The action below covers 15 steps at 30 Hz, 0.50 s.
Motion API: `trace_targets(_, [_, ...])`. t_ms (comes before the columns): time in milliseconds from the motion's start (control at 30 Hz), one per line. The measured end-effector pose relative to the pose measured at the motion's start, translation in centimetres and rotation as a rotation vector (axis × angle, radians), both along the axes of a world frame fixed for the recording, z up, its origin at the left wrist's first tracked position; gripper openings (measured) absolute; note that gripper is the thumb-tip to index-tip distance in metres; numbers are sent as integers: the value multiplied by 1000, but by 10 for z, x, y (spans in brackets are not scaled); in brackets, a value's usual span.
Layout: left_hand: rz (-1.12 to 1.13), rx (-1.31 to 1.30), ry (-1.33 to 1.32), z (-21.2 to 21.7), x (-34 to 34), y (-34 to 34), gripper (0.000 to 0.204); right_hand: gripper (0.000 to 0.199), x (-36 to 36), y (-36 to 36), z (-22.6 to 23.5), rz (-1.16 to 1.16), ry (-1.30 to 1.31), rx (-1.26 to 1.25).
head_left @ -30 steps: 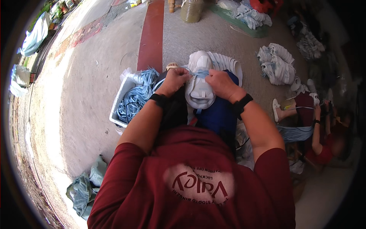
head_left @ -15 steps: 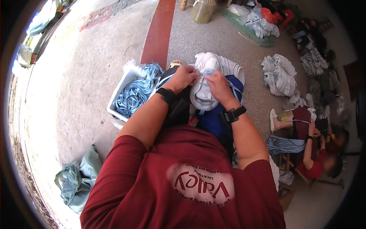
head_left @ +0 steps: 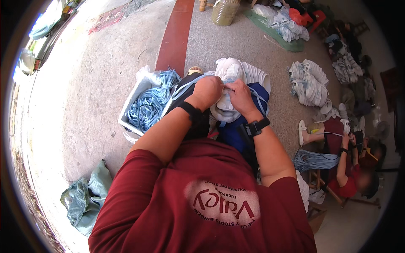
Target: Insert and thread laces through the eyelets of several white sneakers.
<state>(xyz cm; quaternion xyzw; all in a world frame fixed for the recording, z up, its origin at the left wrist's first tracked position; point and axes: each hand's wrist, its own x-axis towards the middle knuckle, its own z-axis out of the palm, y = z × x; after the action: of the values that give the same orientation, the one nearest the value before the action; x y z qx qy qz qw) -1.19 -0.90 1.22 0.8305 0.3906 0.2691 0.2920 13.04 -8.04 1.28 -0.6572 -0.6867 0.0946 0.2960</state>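
Observation:
A white shoe point(head_left: 231, 67) rests on my lap, its toe pointing away from me. A light blue shoelace point(head_left: 184, 87) runs through its upper, with loose lengths trailing to both sides. My left hand point(head_left: 209, 90) is closed over the left side of the shoe, pinching the lace; its fingertips are partly hidden behind the back of the hand. Close beside it, my right hand point(head_left: 240, 93) has thumb and fingers pressed together on the lace near the eyelets. Blue cloth point(head_left: 260, 92) lies beneath the shoe.
To the left stands a white box point(head_left: 124, 111) holding bundled light blue shoelaces point(head_left: 147, 107). More white shoes point(head_left: 258, 75) sit just beyond my lap. A shoe pile point(head_left: 309, 82) lies to the right, near a seated co-worker point(head_left: 344, 177). A green plastic bag point(head_left: 86, 194) lies at lower left.
My left hand has turned over and shifted slightly right, toward the right hand, covering more of the shoe. My right hand has barely moved.

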Motion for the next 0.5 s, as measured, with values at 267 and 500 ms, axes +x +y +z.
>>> trace_targets(267, [-86, 19, 117, -6, -2, -3, 22, 9, -25, 10, 11, -78, -345, 7])
trace_targets(500, [-14, -210, -116, -9, -13, -4, 13, 9, 3, -21, 40, -46, -321, 268])
